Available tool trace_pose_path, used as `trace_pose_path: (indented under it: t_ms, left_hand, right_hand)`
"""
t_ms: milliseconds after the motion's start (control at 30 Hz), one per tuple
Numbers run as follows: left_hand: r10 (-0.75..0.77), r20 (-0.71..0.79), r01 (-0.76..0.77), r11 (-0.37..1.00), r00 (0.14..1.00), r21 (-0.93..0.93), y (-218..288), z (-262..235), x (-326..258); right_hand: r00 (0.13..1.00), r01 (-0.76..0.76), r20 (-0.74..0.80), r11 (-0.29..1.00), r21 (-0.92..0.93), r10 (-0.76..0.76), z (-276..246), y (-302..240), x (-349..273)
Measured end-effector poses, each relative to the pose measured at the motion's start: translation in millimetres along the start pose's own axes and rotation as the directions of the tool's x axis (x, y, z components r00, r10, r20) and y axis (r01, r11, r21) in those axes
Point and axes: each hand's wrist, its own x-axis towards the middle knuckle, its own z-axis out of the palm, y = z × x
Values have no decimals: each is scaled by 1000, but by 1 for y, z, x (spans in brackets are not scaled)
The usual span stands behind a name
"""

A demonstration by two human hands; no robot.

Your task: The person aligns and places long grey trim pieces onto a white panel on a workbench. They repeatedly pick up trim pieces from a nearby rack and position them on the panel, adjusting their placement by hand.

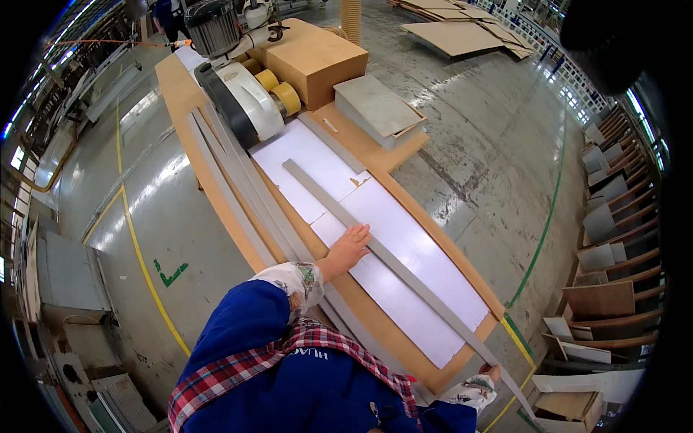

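Note:
A long narrow grey strip (419, 283) lies slantwise over the white panels (386, 234) on the wooden worktable (426, 377). My left hand (348, 251) rests palm down at the strip's middle, its fingers stretched over it. At the near right, past the table's end, my right hand (491, 372) is closed around the strip, partly hidden by my sleeve. The strip's far end points toward a machine (245, 101) with a motor and yellow rollers.
More grey strips (249, 189) lie along the table's left side. A brown box-like block (314, 58) and a grey box (379, 108) stand beyond the machine. Racks of boards (606, 289) line the right; stacked sheets (455, 36) lie on the floor. A person (171, 18) stands far off.

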Motion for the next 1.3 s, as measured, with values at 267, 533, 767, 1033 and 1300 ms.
trace_pose_path:
  t_ms: [267,533,767,1033,1300]
  left_hand:
    - [33,62,-35,999,998,20,56,-25,39]
    - [125,37,-127,991,991,42,42,23,56]
    - [105,29,-100,985,994,-139,48,6,75]
    - [-56,66,67,982,996,-176,27,-3,111]
    - [-154,-41,148,982,987,-113,16,-9,137]
  right_hand:
    - [994,52,82,982,184,-69,-9,-6,29]
    - [974,34,207,959,282,-96,-38,-1,87]
    - [941,130,286,974,185,-180,-26,-2,69]
    - [772,302,499,918,257,-394,1,-13,36]
    - [713,257,567,907,333,-411,43,-27,-12]
